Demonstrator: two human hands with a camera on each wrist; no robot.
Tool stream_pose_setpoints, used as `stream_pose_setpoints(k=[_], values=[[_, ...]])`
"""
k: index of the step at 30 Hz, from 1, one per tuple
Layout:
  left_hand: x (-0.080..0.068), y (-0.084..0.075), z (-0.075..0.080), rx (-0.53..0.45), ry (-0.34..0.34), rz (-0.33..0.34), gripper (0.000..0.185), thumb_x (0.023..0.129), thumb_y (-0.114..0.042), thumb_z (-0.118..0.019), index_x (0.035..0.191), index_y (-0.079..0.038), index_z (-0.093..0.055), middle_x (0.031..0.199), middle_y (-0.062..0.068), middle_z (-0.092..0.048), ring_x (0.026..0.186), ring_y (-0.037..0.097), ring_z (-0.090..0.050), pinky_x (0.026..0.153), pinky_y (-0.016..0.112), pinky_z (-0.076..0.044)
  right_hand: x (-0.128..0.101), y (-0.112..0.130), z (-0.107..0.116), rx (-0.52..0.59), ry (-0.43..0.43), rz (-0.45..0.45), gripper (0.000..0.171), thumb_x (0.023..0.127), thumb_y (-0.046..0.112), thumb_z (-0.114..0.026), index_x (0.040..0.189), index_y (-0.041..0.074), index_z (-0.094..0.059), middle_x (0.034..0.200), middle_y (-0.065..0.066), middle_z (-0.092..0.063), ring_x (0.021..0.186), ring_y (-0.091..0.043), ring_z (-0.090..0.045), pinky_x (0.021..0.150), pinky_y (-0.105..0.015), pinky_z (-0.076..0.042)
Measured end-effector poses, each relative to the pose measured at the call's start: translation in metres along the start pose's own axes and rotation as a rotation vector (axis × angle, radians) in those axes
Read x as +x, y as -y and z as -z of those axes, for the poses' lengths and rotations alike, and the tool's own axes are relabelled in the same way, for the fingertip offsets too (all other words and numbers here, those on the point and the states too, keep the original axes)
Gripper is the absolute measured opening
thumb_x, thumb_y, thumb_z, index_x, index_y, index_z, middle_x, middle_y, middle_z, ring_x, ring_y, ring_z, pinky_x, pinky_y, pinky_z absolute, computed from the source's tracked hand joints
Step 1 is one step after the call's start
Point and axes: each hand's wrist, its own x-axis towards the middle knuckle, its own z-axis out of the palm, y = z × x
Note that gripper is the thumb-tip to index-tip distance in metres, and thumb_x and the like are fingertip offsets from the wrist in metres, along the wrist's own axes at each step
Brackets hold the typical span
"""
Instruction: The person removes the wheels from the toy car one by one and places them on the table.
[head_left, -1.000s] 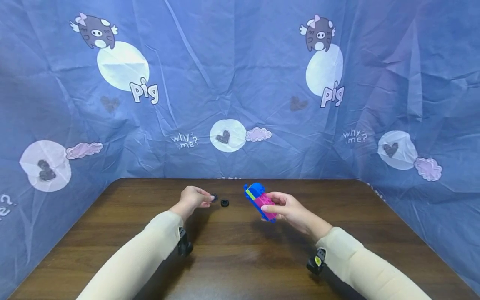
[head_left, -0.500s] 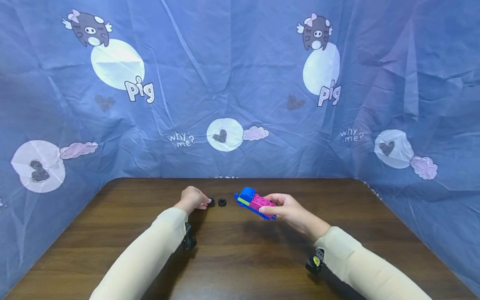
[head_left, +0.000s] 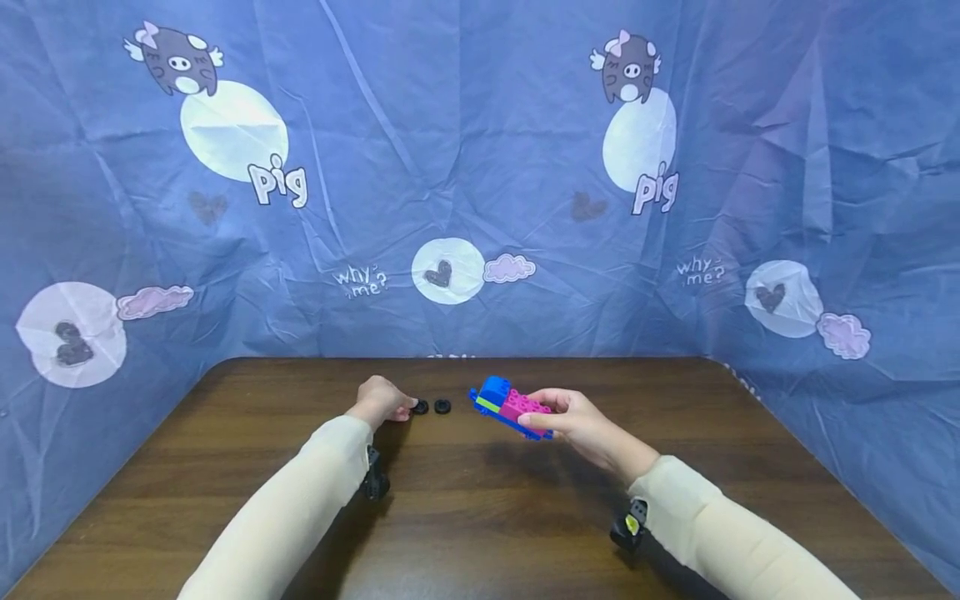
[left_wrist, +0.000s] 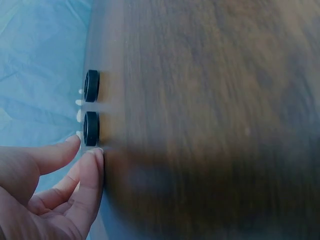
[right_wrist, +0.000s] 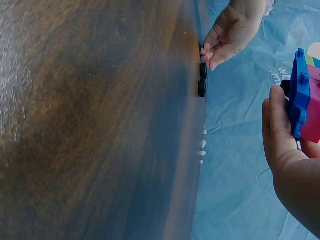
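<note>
And we've got our right hand (head_left: pixel 573 421) gripping the toy car (head_left: pixel 513 407) by its pink end above the counter (head_left: pixel 480 517), presumably to leave its blue end free. At its nine o'clock, two black wheels (head_left: pixel 442 407) lie flat; our left hand (head_left: pixel 381 400), thumb and fingertips parted, grips neither.

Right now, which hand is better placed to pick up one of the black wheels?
Probably the left hand: it is right beside the nearest black wheel, while the right hand is occupied holding the blue and pink toy vehicle.
</note>
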Motion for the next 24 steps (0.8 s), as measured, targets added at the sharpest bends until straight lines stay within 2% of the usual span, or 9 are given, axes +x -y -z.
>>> stream_pose_setpoints(k=[4, 8, 13, 17, 24], values=[[-0.001, 0.001, 0.006, -0.028, 0.009, 0.005, 0.027, 0.079, 0.003, -0.075, 0.100, 0.016, -0.064, 0.051, 0.004, -0.059, 0.042, 0.008, -0.059, 0.055, 0.024, -0.058, 0.000, 0.001, -0.001, -0.005, -0.007, 0.012, 0.038, 0.086, 0.012, -0.071, 0.116, -0.007, -0.057, 0.092, 0.003, -0.067, 0.081, -0.009, -0.063, 0.071, -0.025, -0.054], [-0.007, -0.003, 0.017, -0.064, 0.036, -0.020, 0.032, 0.083, -0.001, -0.073, 0.107, 0.018, -0.060, 0.057, 0.006, -0.062, 0.046, 0.009, -0.062, 0.058, 0.025, -0.059, 0.001, 0.004, -0.001, -0.015, -0.014, 0.022, 0.039, 0.086, 0.012, -0.071, 0.117, -0.007, -0.056, 0.092, 0.003, -0.067, 0.081, -0.010, -0.062, 0.071, -0.025, -0.054], [-0.021, -0.018, 0.031, -0.158, 0.096, -0.085, 0.037, 0.090, -0.007, -0.067, 0.112, 0.020, -0.055, 0.066, 0.008, -0.064, 0.054, 0.009, -0.064, 0.067, 0.028, -0.060, 0.004, 0.009, -0.001, -0.065, -0.040, 0.051, 0.045, 0.085, 0.013, -0.073, 0.119, -0.011, -0.055, 0.090, 0.004, -0.067, 0.080, -0.010, -0.061, 0.069, -0.022, -0.051], [-0.037, -0.033, 0.037, -0.217, 0.159, -0.110, 0.046, 0.093, -0.015, -0.065, 0.119, 0.021, -0.051, 0.075, 0.009, -0.064, 0.058, 0.008, -0.064, 0.073, 0.029, -0.060, 0.005, 0.011, -0.002, -0.116, -0.051, 0.076, 0.045, 0.085, 0.012, -0.072, 0.119, -0.012, -0.055, 0.088, 0.006, -0.068, 0.079, -0.008, -0.061, 0.067, -0.021, -0.050], [-0.064, -0.054, 0.031, -0.156, 0.272, -0.140, 0.061, 0.093, -0.028, -0.065, 0.129, 0.018, -0.046, 0.091, 0.020, -0.069, 0.068, 0.014, -0.070, 0.077, 0.029, -0.060, 0.008, 0.010, -0.003, -0.168, -0.065, 0.099, 0.042, 0.085, 0.009, -0.072, 0.118, -0.012, -0.057, 0.086, 0.006, -0.068, 0.077, -0.007, -0.061, 0.066, -0.021, -0.050]])
